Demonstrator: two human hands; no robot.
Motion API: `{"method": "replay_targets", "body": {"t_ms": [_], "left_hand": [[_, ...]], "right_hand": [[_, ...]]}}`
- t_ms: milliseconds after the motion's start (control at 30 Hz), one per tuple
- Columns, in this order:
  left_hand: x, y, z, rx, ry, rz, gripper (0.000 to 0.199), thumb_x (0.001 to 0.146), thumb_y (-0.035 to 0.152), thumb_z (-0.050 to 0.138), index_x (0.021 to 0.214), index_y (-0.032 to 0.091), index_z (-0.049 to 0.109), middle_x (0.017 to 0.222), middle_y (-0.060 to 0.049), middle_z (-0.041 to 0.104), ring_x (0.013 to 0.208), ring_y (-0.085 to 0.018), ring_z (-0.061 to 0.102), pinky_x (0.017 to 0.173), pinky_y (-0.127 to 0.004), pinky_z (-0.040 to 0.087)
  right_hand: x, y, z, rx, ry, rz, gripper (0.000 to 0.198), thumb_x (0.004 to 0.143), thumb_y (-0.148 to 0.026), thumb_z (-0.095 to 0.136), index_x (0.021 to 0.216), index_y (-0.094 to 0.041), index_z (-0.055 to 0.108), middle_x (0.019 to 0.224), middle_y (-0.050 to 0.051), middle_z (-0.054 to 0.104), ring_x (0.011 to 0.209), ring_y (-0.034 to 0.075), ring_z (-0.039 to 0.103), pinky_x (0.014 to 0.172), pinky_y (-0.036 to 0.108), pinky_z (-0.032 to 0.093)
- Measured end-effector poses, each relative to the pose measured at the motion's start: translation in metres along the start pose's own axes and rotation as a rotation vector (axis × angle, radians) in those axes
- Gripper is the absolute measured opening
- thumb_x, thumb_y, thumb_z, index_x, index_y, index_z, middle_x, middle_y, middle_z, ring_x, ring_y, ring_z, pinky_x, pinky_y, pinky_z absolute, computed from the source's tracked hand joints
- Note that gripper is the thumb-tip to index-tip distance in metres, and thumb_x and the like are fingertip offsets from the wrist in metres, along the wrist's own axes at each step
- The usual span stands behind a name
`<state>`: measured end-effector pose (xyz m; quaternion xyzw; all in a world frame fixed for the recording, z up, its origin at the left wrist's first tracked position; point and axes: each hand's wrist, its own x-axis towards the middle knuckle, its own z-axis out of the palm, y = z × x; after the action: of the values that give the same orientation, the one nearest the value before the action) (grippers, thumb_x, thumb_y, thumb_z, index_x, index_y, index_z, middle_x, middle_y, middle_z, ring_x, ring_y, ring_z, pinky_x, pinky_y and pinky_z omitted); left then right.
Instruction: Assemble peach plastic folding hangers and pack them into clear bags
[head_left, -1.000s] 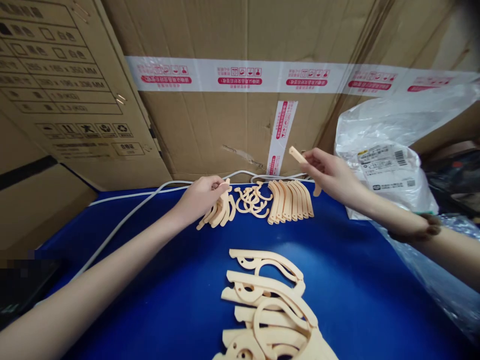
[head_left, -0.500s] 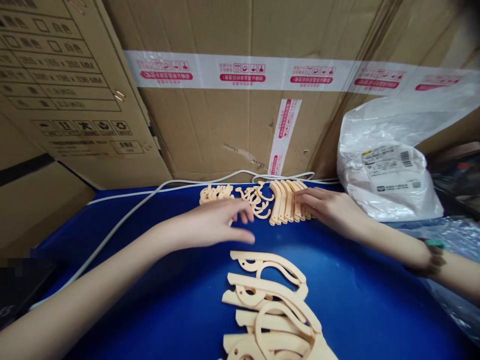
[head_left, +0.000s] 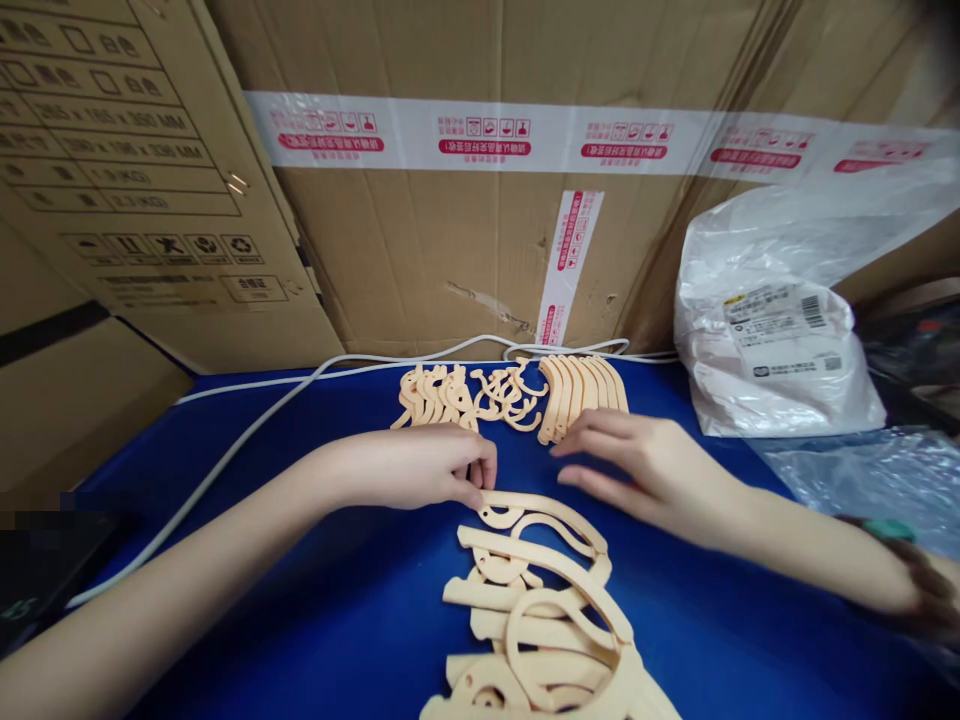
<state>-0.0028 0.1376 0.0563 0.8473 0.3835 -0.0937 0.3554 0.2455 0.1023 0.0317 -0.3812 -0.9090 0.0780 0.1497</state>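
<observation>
My left hand [head_left: 427, 468] has its thumb and fingers closed on the left end of the farthest beige plastic folding hanger [head_left: 555, 503], which lies on the blue tabletop. Nearer to me several similar folding hangers [head_left: 547, 630] overlap in a pile. My right hand [head_left: 637, 465] hovers with thumb and fingers apart, holding nothing, just in front of a row of curved hanger arms [head_left: 581, 385]. Left of that row lie small loose hooks [head_left: 510, 395], then a group of beige hanger pieces [head_left: 439, 390] beyond my left hand, partly covered by it.
A cardboard box [head_left: 442, 260] stands behind the blue tabletop [head_left: 300, 590], another box [head_left: 135, 200] at the left. A white cable [head_left: 247, 450] runs along the back and left. At the right sits a white plastic bag [head_left: 772, 330] beside clear plastic film [head_left: 840, 470]. A dark object [head_left: 45, 570] is at the left edge.
My left hand has come down nearer me and closed on the end of the farthest hanger. My right hand has pulled back from the row of hanger arms, toward me.
</observation>
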Motion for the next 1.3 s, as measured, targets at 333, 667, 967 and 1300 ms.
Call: {"method": "replay_targets", "body": {"t_ms": [333, 667, 967, 1300], "left_hand": [[-0.008, 0.003, 0.002, 0.041, 0.027, 0.026, 0.019, 0.09, 0.03, 0.05, 0.087, 0.019, 0.065, 0.085, -0.002, 0.066, 0.075, -0.017, 0.057, 0.064, -0.024, 0.037], [-0.002, -0.001, 0.004, -0.314, 0.135, 0.117, 0.043, 0.086, 0.058, 0.054, 0.078, 0.018, 0.068, 0.068, 0.002, 0.058, 0.061, -0.013, 0.048, 0.053, -0.023, 0.03], [0.012, 0.025, -0.005, -0.733, 0.524, 0.122, 0.025, 0.087, 0.033, 0.056, 0.074, 0.015, 0.066, 0.07, 0.0, 0.062, 0.063, -0.011, 0.051, 0.058, -0.021, 0.035], [0.013, 0.042, -0.006, -0.376, 0.749, 0.317, 0.038, 0.098, 0.035, 0.032, 0.065, 0.019, 0.045, 0.063, 0.003, 0.042, 0.059, -0.012, 0.04, 0.058, -0.024, 0.033]], "right_hand": [[-0.004, -0.045, 0.017, 0.171, -0.194, 0.039, 0.01, 0.091, -0.025, 0.055, 0.084, -0.019, 0.061, 0.078, 0.001, 0.062, 0.068, 0.013, 0.056, 0.06, 0.024, 0.039], [0.0, -0.04, 0.0, 0.374, 0.048, 0.114, 0.011, 0.083, -0.015, 0.057, 0.088, -0.022, 0.051, 0.075, -0.004, 0.057, 0.063, 0.009, 0.05, 0.058, 0.02, 0.041], [0.022, -0.019, -0.025, -0.117, 0.287, 0.049, 0.022, 0.093, -0.025, 0.047, 0.112, -0.016, 0.053, 0.085, 0.006, 0.066, 0.06, 0.013, 0.058, 0.054, 0.025, 0.042], [0.046, -0.017, -0.03, -0.571, 0.329, 0.098, 0.029, 0.098, -0.029, 0.035, 0.098, -0.017, 0.061, 0.08, 0.01, 0.072, 0.058, 0.017, 0.061, 0.045, 0.029, 0.022]]}}
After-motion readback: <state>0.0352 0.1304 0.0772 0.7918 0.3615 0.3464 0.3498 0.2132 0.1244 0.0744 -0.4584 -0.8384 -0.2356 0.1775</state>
